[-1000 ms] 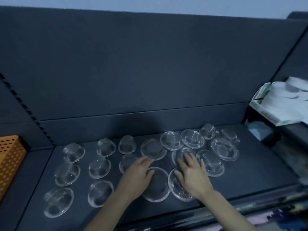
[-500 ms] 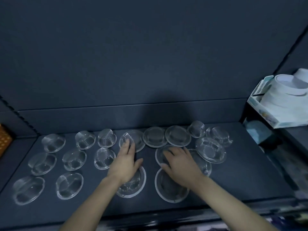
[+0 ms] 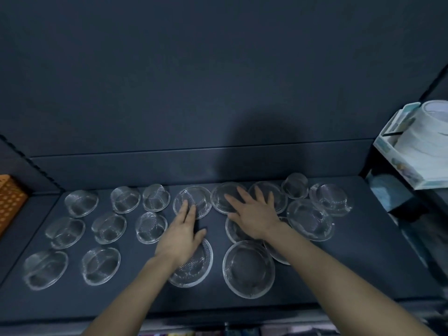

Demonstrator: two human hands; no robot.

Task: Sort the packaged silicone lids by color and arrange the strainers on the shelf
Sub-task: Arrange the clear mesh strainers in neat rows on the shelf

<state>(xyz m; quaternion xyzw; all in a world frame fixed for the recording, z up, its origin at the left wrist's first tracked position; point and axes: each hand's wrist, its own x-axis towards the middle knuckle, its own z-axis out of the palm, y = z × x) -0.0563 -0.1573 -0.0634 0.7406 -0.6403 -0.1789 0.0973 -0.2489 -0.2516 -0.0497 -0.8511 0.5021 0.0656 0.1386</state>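
Several round wire-mesh strainers lie spread over the dark shelf (image 3: 363, 263). My left hand (image 3: 181, 236) lies flat with straight fingers, its fingertips on a back-row strainer (image 3: 196, 196), its palm above a larger front strainer (image 3: 196, 267). My right hand (image 3: 254, 214) is spread flat, fingers reaching over two back-row strainers (image 3: 221, 197) and covering part of another strainer (image 3: 234, 232). A big strainer (image 3: 248, 269) sits in front of it, untouched. Neither hand grips anything.
Smaller strainers stand in rows on the left (image 3: 109, 227). More strainers cluster at the right (image 3: 311, 219). An orange perforated basket (image 3: 9, 200) is at the far left. White packaged goods (image 3: 421, 146) sit on the neighbouring rack at right. The shelf's back wall rises close behind.
Both hands have reached farther back: the left from the front strainer to the back-row one, the right from the middle strainers up over the back row, fingers spreading.
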